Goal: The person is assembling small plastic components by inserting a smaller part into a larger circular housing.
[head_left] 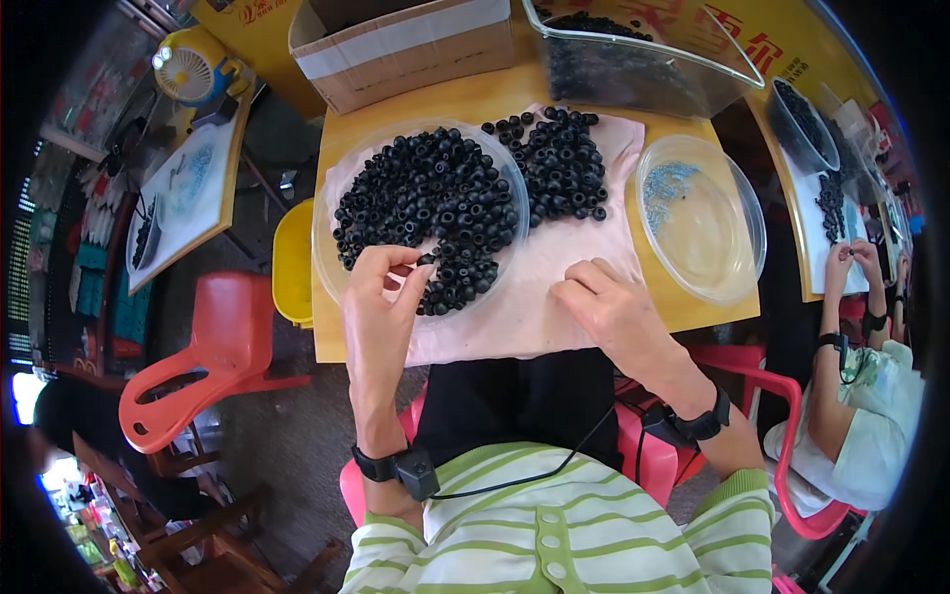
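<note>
Green-striped white shirt [633, 530] is cut off below. One round black bead [427, 259] is pinched by the left hand [381, 302] over a clear round plastic bowl [324, 238]; the right hand [618, 315] is curled, its grip unclear. Yellow-panel lettering [762, 49] is partly covered.

Yellow fan [186, 75], red plastic chair [234, 319], yellow bin [293, 265]

Red chair [234, 319] on dark floor [282, 436]

- The cloth [515, 312] between the left hand [374, 292] and right hand [618, 312] looked bright.
- White light [30, 398] glared far to their left.
- Way past them, straight edges bent and corners were black.
</note>
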A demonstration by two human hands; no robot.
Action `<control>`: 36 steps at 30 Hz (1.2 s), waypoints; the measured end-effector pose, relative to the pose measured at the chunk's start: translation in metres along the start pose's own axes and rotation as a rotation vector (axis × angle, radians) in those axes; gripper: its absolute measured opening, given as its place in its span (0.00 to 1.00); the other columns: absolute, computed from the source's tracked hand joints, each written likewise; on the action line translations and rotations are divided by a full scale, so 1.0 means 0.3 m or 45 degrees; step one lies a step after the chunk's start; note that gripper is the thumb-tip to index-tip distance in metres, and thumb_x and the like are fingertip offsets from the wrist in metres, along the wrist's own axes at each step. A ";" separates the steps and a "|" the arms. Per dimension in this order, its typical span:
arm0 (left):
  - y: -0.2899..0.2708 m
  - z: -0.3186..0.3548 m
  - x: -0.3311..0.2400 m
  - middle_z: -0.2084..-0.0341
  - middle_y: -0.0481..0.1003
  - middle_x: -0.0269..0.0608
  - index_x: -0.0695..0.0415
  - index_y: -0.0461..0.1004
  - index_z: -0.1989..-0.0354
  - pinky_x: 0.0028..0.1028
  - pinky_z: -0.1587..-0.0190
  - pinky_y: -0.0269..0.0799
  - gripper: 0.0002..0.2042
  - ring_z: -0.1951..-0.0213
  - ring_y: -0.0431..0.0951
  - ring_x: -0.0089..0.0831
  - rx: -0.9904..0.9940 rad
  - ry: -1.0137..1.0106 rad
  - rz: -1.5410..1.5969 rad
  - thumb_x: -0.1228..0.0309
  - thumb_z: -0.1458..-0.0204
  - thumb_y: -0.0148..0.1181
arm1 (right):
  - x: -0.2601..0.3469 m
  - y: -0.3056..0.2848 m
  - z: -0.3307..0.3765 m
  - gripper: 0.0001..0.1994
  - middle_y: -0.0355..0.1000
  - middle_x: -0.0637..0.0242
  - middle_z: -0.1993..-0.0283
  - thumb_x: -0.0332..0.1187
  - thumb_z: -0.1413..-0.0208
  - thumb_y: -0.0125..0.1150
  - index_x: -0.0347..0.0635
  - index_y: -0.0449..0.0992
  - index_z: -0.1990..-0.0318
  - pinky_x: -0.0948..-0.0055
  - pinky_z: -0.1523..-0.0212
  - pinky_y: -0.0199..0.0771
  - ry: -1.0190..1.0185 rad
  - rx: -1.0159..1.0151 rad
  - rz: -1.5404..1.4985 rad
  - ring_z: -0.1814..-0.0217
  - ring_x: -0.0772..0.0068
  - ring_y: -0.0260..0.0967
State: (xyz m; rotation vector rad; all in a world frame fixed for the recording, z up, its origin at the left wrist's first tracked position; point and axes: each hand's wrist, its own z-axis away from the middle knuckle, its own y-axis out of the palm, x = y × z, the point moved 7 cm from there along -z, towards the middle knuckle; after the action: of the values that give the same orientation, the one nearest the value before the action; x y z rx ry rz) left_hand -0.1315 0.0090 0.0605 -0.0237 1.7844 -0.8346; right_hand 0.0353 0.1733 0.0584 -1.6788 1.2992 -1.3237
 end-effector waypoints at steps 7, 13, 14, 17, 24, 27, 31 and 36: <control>0.141 0.148 -0.076 0.61 0.80 0.46 0.64 0.74 0.56 0.25 0.53 0.76 0.10 0.60 0.80 0.28 0.379 -0.160 1.382 0.79 0.46 0.64 | -0.051 -0.009 0.021 0.06 0.70 0.62 0.66 0.21 0.52 0.62 0.37 0.74 0.66 0.69 0.66 0.76 0.188 -0.126 -0.358 0.67 0.65 0.73; 0.282 0.265 -0.093 0.59 0.79 0.48 0.62 0.73 0.54 0.27 0.54 0.78 0.12 0.60 0.81 0.29 0.578 -0.379 1.785 0.75 0.45 0.64 | -0.027 -0.126 0.055 0.06 0.75 0.71 0.64 0.25 0.43 0.65 0.36 0.78 0.58 0.85 0.72 0.71 0.550 -0.235 -1.391 0.69 0.87 0.69; 0.293 0.278 -0.099 0.59 0.79 0.48 0.62 0.73 0.54 0.27 0.53 0.78 0.12 0.60 0.80 0.29 0.583 -0.396 1.810 0.75 0.45 0.64 | -0.019 -0.137 0.064 0.06 0.75 0.71 0.63 0.24 0.43 0.65 0.36 0.78 0.58 0.86 0.72 0.71 0.582 -0.209 -1.451 0.69 0.88 0.69; 0.312 0.294 -0.122 0.59 0.78 0.45 0.61 0.73 0.55 0.26 0.53 0.77 0.11 0.60 0.80 0.28 0.602 -0.412 1.877 0.76 0.45 0.65 | 0.013 -0.152 0.081 0.05 0.75 0.71 0.62 0.24 0.42 0.64 0.35 0.78 0.59 0.88 0.71 0.70 0.647 -0.168 -1.627 0.67 0.89 0.69; 0.326 0.295 -0.114 0.60 0.78 0.43 0.62 0.73 0.53 0.26 0.54 0.76 0.10 0.61 0.79 0.27 0.593 -0.520 2.005 0.76 0.42 0.60 | 0.037 -0.150 0.083 0.06 0.76 0.69 0.61 0.22 0.44 0.65 0.37 0.79 0.60 0.86 0.72 0.70 0.493 -0.235 -1.514 0.67 0.86 0.71; 0.327 0.297 -0.115 0.61 0.78 0.43 0.62 0.73 0.52 0.25 0.54 0.77 0.10 0.60 0.79 0.27 0.592 -0.542 1.978 0.76 0.41 0.59 | 0.048 -0.169 0.063 0.07 0.76 0.67 0.62 0.21 0.46 0.66 0.39 0.79 0.60 0.84 0.72 0.71 0.351 -0.248 -1.283 0.67 0.84 0.73; 0.322 0.292 -0.119 0.62 0.79 0.42 0.63 0.74 0.52 0.25 0.55 0.78 0.10 0.60 0.80 0.27 0.596 -0.491 1.891 0.76 0.41 0.59 | 0.064 -0.179 0.048 0.07 0.76 0.67 0.62 0.21 0.47 0.66 0.40 0.80 0.60 0.82 0.72 0.72 0.302 -0.261 -1.102 0.67 0.83 0.73; 0.320 0.291 -0.099 0.62 0.79 0.42 0.62 0.74 0.53 0.26 0.55 0.78 0.09 0.60 0.80 0.27 0.550 -0.507 1.909 0.77 0.41 0.60 | 0.093 -0.186 0.026 0.11 0.75 0.64 0.63 0.21 0.52 0.68 0.40 0.81 0.59 0.78 0.72 0.74 0.156 -0.285 -0.790 0.67 0.72 0.73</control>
State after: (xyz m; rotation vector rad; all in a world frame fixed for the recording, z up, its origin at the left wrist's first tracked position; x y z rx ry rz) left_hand -0.0105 0.0474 0.0206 1.1852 0.7913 -0.0388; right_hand 0.0606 0.1640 0.1153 -2.3103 1.0555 -1.6932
